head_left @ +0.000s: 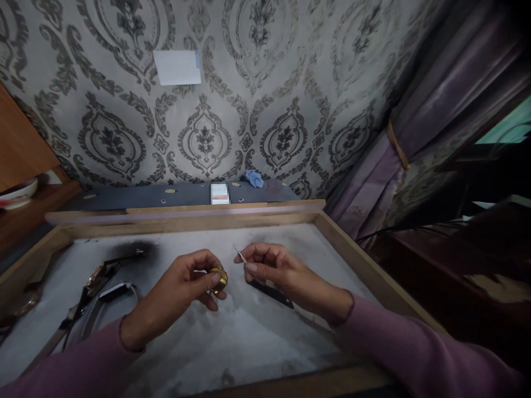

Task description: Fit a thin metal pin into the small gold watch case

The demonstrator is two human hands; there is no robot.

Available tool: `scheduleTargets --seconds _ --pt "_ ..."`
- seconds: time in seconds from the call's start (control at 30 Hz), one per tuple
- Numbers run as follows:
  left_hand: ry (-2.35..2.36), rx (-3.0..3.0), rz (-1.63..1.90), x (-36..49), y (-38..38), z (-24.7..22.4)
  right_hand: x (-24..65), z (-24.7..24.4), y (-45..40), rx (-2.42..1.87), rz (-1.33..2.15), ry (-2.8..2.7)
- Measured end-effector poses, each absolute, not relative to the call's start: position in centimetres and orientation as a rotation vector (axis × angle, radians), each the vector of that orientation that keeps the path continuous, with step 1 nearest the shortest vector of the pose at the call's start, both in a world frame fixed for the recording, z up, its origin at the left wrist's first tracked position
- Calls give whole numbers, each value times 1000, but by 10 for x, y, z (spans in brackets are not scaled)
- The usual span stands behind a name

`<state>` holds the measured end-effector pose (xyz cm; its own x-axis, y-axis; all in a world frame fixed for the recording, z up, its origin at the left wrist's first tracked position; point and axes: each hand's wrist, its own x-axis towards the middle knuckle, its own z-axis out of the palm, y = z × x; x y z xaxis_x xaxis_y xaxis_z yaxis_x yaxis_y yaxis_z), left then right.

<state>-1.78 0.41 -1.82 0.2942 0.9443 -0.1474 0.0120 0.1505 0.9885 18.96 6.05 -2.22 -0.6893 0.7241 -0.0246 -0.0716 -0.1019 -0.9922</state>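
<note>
My left hand (182,279) is closed round a gold-coloured watch case (219,279), pinched between thumb and fingers above the white work surface (199,337). Just to its right, my right hand (282,266) grips a thin metal pointed tool (241,256), its tip directed up and to the left, apart from the case. Most of this tool is hidden by my fingers. Under the right hand lies a flat black strip (271,294); whether the hand touches it I cannot tell.
Several wristwatches lie at the left, one with a grey band (116,290). A wooden rim (348,243) borders the surface. Behind it are a phone (219,193) and a crumpled blue cloth (254,178). A bowl (19,193) stands far left; a purple curtain (373,155) hangs at right.
</note>
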Motion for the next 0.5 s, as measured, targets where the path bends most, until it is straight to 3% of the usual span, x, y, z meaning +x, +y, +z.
scheduleTargets --seconds 0.5 --pt "990 1225 879 -20 5 -21 198 -15 55 -702 1273 -2191"
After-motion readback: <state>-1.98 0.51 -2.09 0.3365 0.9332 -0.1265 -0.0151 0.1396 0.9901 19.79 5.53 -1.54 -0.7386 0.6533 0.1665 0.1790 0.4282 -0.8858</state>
